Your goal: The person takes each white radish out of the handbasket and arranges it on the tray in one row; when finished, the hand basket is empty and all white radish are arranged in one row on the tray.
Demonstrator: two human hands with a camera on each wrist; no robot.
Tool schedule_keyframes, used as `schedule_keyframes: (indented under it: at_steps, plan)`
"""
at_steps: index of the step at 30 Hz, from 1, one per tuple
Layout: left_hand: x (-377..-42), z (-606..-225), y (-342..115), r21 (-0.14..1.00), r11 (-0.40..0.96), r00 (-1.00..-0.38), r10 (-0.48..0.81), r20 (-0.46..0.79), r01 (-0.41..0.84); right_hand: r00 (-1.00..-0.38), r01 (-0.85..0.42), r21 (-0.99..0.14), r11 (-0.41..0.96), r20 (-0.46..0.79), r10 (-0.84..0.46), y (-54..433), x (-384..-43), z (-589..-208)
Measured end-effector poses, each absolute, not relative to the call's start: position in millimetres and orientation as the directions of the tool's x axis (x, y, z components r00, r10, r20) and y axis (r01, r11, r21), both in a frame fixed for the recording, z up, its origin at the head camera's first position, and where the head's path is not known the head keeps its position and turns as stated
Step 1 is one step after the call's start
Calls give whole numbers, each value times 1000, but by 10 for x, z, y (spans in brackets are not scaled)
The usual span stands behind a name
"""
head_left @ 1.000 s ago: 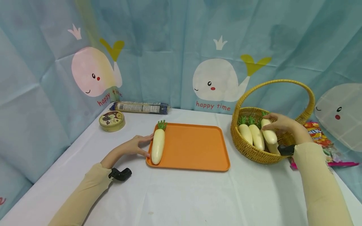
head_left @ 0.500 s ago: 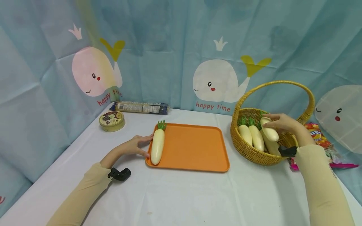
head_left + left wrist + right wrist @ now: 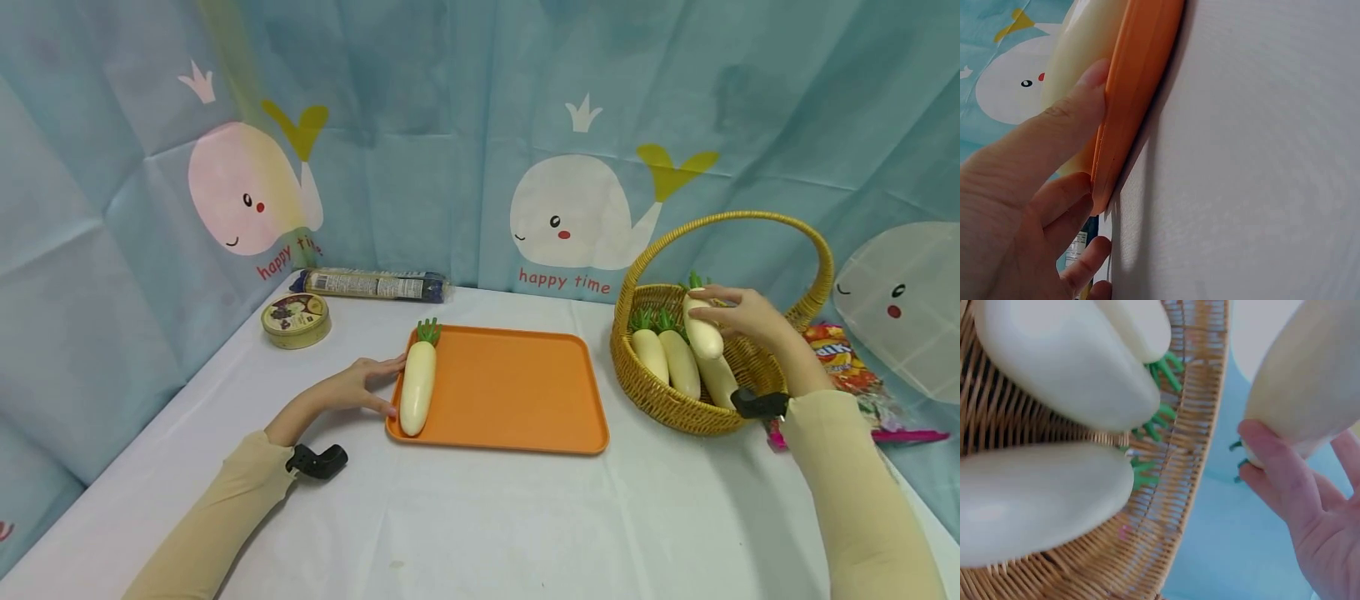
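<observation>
White radish over wicker: grip, lift and clearances

We log the radish above the basket, which sits between two and three o'clock of the orange tray. The right hand holds the radish toward its leafy end, fingers wrapped on its body; leaves point to twelve, blunt end to six.

Step in hand, as we judge it: raising this radish off its neighbours. We would keep the hold firm, since the skin looks smooth and the free end could swing. We advise lifting the blunt end above the rim before any sideways travel, so it does not drag on the three remaining radishes in the basket.

Left hand: at the tray's nine o'clock edge, thumb and fingers spread wide, touching the rim. We judge this useful for steadying. Just inside that edge lies another radish, leaves toward twelve.

Edges: the basket handle arches overhead; we cannot tell how much depth separates it from the right hand. A snack bag lies at the basket's three o'clock, so we favour the nine o'clock side. Room: white cloth shows between basket and tray, and the tray is bare toward three o'clock.
</observation>
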State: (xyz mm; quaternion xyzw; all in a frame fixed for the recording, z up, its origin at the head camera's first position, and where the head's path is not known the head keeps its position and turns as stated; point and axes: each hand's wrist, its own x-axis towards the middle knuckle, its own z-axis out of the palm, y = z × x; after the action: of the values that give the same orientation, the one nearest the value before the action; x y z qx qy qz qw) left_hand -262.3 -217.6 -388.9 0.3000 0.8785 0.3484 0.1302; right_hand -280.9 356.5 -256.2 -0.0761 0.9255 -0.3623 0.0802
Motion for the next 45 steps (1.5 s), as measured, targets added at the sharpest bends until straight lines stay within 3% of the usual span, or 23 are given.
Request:
schedule_keyframes:
  at_steps: [9,25,45]
  plan:
    - [-2647,-3862,-2227,677,602,-792,609,-46,424,-981,-101,-776,622,-27,-193,3445,-2755,-2612]
    - [-2679,-3847,-2184,686,539,-743,670,3,489,-974,-161,-782,602,28,-223,3181,-2367,-2613]
    - [-2633,-3852,-2174,720,513,-742,670,5,467,-920,-318,-780,539,116,-375,2998,-1950,-2812]
